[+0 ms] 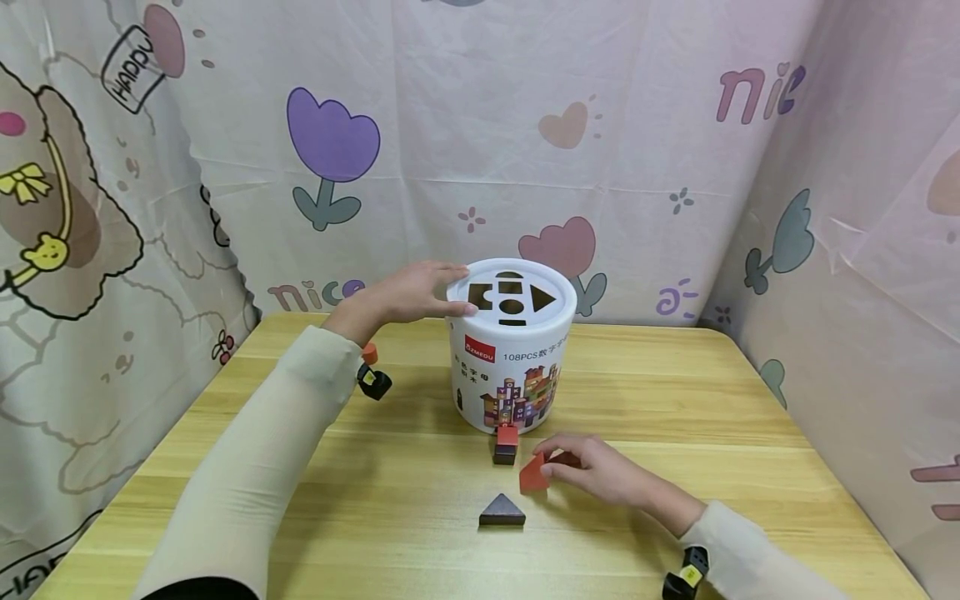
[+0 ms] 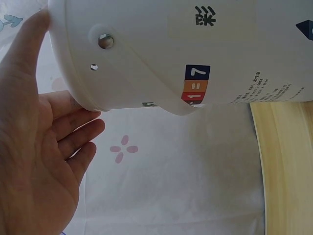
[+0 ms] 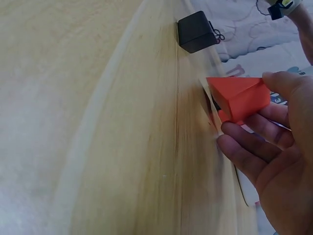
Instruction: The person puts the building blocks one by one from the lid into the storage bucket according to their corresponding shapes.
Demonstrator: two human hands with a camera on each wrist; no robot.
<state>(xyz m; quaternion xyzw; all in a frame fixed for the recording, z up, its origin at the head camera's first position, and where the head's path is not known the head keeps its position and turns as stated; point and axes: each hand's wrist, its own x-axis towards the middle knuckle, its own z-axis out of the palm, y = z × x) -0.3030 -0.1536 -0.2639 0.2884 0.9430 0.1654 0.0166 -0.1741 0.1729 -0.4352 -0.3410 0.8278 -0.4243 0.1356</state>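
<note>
In the head view a white bucket (image 1: 467, 400) of toy blocks stands upright on the table, its lid (image 1: 561, 292) cut with shaped holes. My left hand (image 1: 401, 293) holds the lid's left rim, thumb and fingers spread around the edge. Between right thumb and fingertips, my right hand (image 1: 600, 471) pinches an orange-red triangular block (image 1: 532, 473), also visible as the triangular block (image 3: 244, 98) in the right wrist view. Left of that hand, a dark triangular block (image 1: 502, 510) lies nearer me. A small red block (image 1: 507, 435) and a dark block (image 1: 506, 455) sit at the bucket's foot.
Behind my left wrist an orange piece (image 1: 370, 353) shows in part. The wooden table (image 1: 660, 392) ends at a printed curtain (image 1: 450, 150) at the back and sides. Each wrist carries a small black camera, one at the right sleeve (image 1: 750, 550).
</note>
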